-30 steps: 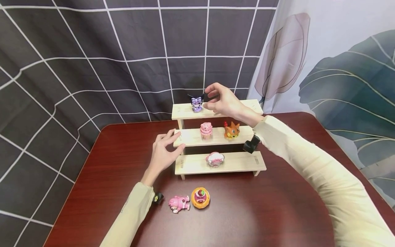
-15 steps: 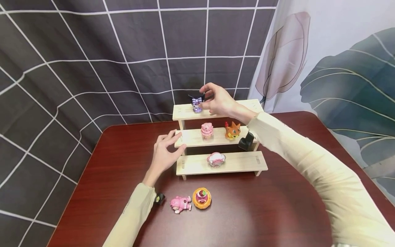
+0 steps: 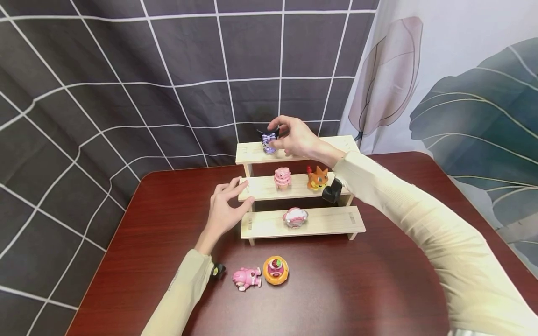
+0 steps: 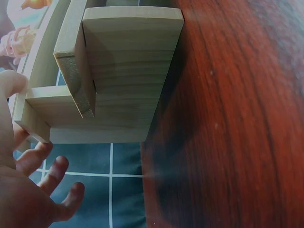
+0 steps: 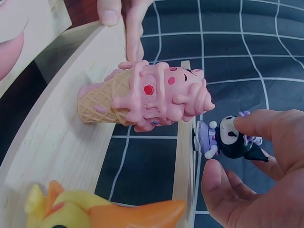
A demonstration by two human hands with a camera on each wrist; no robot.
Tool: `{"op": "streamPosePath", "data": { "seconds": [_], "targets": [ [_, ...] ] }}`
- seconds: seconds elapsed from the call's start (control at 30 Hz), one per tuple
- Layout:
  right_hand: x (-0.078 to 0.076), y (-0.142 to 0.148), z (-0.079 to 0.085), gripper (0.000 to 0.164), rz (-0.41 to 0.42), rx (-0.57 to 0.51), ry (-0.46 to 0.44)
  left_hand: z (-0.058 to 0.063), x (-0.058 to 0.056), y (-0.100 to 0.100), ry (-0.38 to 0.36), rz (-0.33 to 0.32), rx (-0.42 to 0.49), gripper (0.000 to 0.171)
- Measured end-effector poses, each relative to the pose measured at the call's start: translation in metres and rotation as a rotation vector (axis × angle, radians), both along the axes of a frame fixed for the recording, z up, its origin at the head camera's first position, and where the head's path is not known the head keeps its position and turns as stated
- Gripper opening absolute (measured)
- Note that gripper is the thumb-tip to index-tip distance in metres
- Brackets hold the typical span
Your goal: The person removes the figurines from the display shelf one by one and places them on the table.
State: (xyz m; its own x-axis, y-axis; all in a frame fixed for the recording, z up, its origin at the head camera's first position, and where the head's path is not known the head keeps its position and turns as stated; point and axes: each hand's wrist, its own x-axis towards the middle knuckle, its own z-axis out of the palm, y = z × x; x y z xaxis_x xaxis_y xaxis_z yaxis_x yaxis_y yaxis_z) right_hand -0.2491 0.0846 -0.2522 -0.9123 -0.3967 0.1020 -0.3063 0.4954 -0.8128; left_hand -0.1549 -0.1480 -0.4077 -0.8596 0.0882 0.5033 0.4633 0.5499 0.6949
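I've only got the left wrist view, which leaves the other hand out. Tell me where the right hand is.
Observer: The right hand is around a black-and-purple figure on the top tier.
Operator: Give me the bottom tier.
Observer: A pink-and-white figure sits near its middle.
Operator: Now the tabletop in front of it.
Observer: A pink figure lies there, beside a round, orange-rimmed piece.

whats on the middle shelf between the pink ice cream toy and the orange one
Just bare wood of the middle shelf, as the head view shows.
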Motion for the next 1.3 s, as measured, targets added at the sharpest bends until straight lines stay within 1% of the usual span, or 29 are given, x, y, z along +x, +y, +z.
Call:
{"op": "streamPosePath", "data": {
  "seconds": [0.13,0.37,0.67,0.9,1.1,1.3],
  "targets": [
    [0.0,-0.0009,-0.0003,0.038,0.007,0.018,0.03,-0.0003,0.0004,0.0002,0.006,0.0,0.002,0.047],
    [0.0002,-0.0012,-0.0019,0.034,0.014,0.042,0.051,-0.0009,0.0012,0.0005,0.0,0.004,-0.001,0.047],
    [0.0015,-0.0023,-0.003,0.033,-0.015,0.099,0.106,-0.0007,0.0023,0.0011,0.016,0.005,-0.003,0.047],
    [0.0026,-0.0025,-0.0025,0.032,-0.029,0.073,0.116,0.0006,0.0018,0.001,0.018,0.011,-0.012,0.047],
    [0.0019,-0.0014,-0.003,0.032,-0.053,0.056,0.142,0.0014,0.0013,0.0006,0.016,0.008,-0.012,0.046],
    [0.0033,0.0006,-0.0026,0.028,-0.056,0.023,0.119,0.002,0.002,0.0008,0.01,0.01,-0.014,0.047]
  ]
}}
